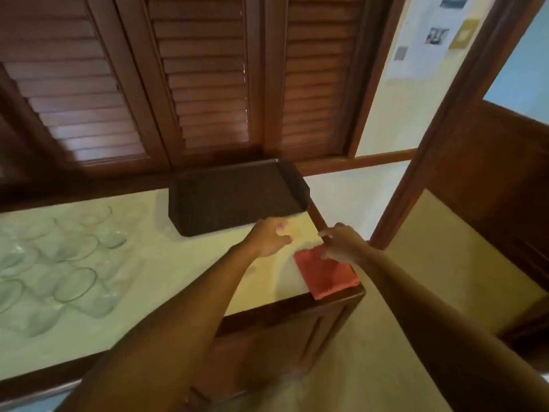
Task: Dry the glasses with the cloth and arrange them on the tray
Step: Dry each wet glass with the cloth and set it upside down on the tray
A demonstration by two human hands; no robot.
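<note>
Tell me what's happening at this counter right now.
A person is reaching for a folded red cloth at the counter's right corner. The right hand rests on its far edge; the left hand hovers beside it, holding nothing. The clear glasses stand grouped at the left, untouched, and the dark tray holds none yet.

glasses (59, 263) smeared by motion blur and cut by the left edge, so no firm count and no telling wet from dry. far corner of the cloth (325, 275) hidden under the right hand (341, 245); unclear whether those fingers pinch it or only rest on it. small pictures on the wall sheet (427, 40) too blurred to make out, its top cropped.
</note>
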